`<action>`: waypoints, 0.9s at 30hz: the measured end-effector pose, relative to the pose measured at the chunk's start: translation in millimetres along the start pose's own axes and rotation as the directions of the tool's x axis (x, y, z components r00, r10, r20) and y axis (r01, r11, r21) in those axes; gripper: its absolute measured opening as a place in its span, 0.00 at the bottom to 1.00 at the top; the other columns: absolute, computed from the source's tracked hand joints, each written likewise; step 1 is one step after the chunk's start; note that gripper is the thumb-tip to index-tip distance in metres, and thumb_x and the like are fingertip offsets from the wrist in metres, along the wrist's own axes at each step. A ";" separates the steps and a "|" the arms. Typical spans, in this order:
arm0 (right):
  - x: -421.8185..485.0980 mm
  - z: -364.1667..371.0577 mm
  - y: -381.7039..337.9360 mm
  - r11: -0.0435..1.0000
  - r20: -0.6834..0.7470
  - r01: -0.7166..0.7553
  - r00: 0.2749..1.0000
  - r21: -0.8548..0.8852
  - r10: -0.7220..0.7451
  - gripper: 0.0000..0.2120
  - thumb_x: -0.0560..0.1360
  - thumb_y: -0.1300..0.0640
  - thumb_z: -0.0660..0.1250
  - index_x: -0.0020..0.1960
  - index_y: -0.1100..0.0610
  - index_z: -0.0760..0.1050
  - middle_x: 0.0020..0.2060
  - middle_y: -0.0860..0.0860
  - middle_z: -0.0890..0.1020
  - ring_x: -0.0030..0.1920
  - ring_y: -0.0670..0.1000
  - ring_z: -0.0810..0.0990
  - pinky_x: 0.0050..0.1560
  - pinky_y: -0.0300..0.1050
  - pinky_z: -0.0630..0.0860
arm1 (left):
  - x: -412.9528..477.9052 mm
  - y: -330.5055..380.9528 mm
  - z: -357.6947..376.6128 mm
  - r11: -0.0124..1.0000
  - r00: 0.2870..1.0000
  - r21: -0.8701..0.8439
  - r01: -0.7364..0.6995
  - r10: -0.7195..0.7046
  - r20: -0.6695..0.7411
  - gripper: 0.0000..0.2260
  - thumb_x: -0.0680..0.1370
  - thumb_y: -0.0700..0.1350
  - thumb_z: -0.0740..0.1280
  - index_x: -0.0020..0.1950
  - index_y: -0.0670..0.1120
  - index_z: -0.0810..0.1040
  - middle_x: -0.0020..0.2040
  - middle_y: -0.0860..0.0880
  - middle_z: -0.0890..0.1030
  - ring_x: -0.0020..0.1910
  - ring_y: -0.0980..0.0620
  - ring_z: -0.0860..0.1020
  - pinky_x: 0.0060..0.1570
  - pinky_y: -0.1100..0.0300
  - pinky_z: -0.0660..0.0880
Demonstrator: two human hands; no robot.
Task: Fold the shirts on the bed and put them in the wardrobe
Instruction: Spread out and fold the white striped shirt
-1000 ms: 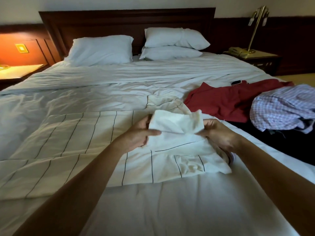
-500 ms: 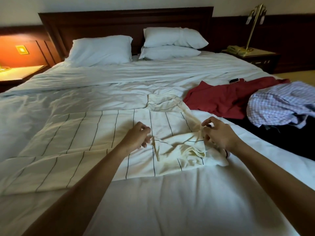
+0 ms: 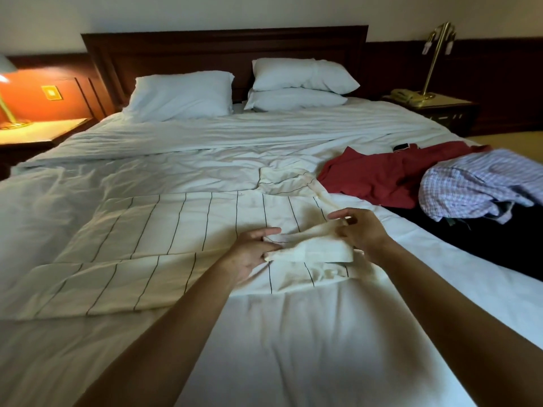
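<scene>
Found striped shirt (image 3: 164, 230) spread flat across the middle of the bed (image 3: 293, 342), body running off to the left, near edge folded over along its length. Noted its right end gathered into a narrow cream band and raised slightly off the rest of the cloth.

Recorded left hand (image 3: 252, 254) at the band's left end, palm partly upturned, fingers (image 3: 266, 231) narrowed and pinching the cloth. Recorded right hand (image 3: 361, 230) at the band's right end, fingers curled round the cloth, thumb reaching out above it. Some blur at that hand, so could not tell the exact finger placement. Saw band stretched between both hands.

Logged red shirt (image 3: 382, 177) lying rumpled to the right, just beyond the striped shirt. Logged checked shirt (image 3: 476, 183) heaped farther right, overlapping the red shirt and a dark garment (image 3: 470, 245). Spotted a small dark device (image 3: 401, 147) at the red shirt's far edge.

Counted three pillows (image 3: 182, 95) against the headboard (image 3: 223, 45): one at left, two stacked at right.
</scene>
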State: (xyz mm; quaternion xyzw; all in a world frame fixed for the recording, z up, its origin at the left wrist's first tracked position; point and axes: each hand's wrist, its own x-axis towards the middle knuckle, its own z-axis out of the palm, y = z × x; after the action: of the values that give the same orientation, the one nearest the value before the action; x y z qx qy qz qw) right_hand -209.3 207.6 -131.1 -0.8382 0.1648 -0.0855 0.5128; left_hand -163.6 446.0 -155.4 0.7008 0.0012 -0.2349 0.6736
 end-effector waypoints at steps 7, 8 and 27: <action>-36.9 -13.8 1.5 0.984 0.445 -0.175 0.885 0.040 0.139 0.15 0.73 0.61 0.75 0.56 0.48 0.81 0.29 0.48 0.77 0.27 0.46 0.69 0.27 0.37 0.72 | -20.5 -3.1 -18.7 0.988 0.990 0.155 -0.013 -0.009 0.144 0.23 0.75 0.30 0.72 0.67 0.45 0.77 0.36 0.53 0.84 0.40 0.59 0.84 0.36 0.67 0.77; -36.0 -13.3 2.4 0.984 0.433 -0.167 0.893 0.058 0.126 0.14 0.73 0.64 0.74 0.55 0.50 0.83 0.32 0.50 0.81 0.29 0.47 0.70 0.26 0.36 0.71 | -20.9 -2.5 -18.9 0.985 0.990 0.172 -0.026 0.001 0.144 0.24 0.74 0.30 0.73 0.68 0.45 0.76 0.36 0.52 0.84 0.40 0.58 0.84 0.35 0.67 0.77; -13.4 -18.4 24.0 0.884 0.312 0.188 0.949 -0.427 -0.051 0.18 0.71 0.64 0.72 0.61 0.56 0.81 0.53 0.50 0.83 0.45 0.40 0.80 0.46 0.30 0.74 | -0.3 -4.8 -28.8 0.817 0.990 0.559 -0.144 0.122 0.077 0.26 0.67 0.39 0.82 0.63 0.47 0.80 0.57 0.49 0.74 0.43 0.59 0.79 0.33 0.65 0.77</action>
State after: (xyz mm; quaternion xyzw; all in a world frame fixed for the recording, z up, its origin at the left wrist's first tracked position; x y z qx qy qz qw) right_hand -232.0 187.1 -143.6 -0.9461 0.0502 0.0478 0.3163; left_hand -156.0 473.7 -160.3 0.8619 -0.1294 -0.1905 0.4518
